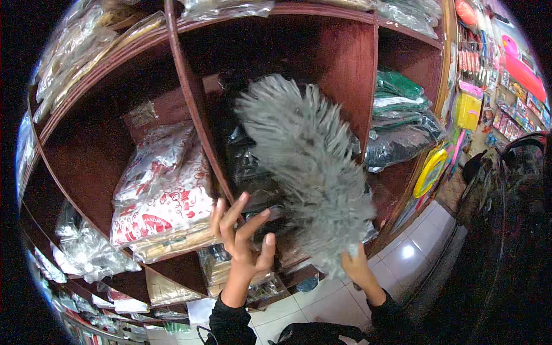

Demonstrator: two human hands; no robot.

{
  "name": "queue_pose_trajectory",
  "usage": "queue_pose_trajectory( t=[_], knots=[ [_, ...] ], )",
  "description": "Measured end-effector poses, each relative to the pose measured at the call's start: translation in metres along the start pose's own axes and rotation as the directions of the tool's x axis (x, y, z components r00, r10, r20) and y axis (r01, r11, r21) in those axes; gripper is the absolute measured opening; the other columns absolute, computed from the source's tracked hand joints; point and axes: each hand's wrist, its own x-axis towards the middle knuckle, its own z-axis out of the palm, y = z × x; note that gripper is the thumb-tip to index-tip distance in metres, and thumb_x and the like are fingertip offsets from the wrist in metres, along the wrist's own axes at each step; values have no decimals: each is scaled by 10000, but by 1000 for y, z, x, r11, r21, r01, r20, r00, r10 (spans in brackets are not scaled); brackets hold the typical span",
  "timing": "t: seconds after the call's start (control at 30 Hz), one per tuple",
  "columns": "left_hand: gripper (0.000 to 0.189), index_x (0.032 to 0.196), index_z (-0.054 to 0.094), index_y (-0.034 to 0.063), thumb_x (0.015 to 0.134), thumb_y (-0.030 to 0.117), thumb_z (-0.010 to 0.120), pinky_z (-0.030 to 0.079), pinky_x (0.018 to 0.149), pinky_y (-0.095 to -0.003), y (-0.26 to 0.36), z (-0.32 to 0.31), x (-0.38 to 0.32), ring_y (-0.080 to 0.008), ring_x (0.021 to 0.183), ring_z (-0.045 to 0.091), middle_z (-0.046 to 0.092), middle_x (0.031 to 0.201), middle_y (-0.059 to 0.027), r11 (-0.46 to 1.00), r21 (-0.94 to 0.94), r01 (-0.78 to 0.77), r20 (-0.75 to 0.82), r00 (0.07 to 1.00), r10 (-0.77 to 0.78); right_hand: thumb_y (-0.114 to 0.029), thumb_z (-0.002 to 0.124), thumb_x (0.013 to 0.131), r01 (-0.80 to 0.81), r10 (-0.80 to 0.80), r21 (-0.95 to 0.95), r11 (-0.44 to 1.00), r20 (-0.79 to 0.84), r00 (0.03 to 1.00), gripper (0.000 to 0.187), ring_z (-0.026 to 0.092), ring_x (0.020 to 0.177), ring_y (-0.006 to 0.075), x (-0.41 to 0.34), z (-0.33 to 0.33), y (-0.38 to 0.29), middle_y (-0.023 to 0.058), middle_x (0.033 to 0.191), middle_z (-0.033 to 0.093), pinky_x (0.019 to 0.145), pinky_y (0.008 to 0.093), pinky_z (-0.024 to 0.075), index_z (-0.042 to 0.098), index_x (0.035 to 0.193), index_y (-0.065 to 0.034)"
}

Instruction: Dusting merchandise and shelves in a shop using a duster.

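A large grey fluffy duster (310, 168) fills the front of the middle shelf compartment, its fibres blurred. My right hand (357, 265) grips it at its lower end; the handle itself is hidden. Fingers spread, my left hand (243, 237) is raised near the compartment divider (192, 99) and holds nothing. Behind the duster are dark plastic-wrapped packs (246, 161), mostly covered by it. Left of my left hand lies a stack of clear-wrapped packs, topped by a white pack with a red print (159, 202).
Wrapped green and dark garments (399, 103) fill the right compartment. A yellow ring-shaped item (431, 172) hangs by the shelf's right edge. Plastic-wrapped packs (90, 241) fill the lower left shelves. White floor tiles (327, 306) show below, and a dark bulky object (509, 224) stands at right.
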Motion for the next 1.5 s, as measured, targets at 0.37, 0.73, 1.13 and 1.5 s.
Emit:
queue_pose_trajectory(
  t=[0.37,0.73,1.13,1.5],
  knots=[
    [271,937,510,38,726,198,454,154,924,-414,6,21,19,-330,1095,286,437,1105,-152,994,41,97,-67,993,-94,-44,453,680,-35,31,30,999,111,993,310,458,774,239,-4,-26,8,146,874,467,709,336,371,399,979,14],
    [329,999,475,8,728,192,448,144,932,-421,5,14,13,-324,1091,300,432,1107,-152,994,6,108,-94,990,-107,-245,536,698,156,-60,-216,964,395,917,306,468,804,382,32,-57,-26,239,854,494,726,432,366,485,855,13],
    [334,1007,471,9,720,177,454,161,919,-417,5,12,16,-324,1085,306,427,1114,-154,995,62,79,-41,996,-76,-176,498,686,176,-171,-142,974,46,984,291,466,720,341,14,-75,-4,199,776,485,646,400,387,487,905,14],
    [366,1051,436,4,742,202,435,176,923,-435,7,21,21,-320,1089,320,407,1137,-161,994,-107,14,48,999,-9,-312,590,599,20,-45,100,995,251,967,545,403,919,377,-25,-27,54,269,964,438,787,407,337,424,950,69]
  ],
)
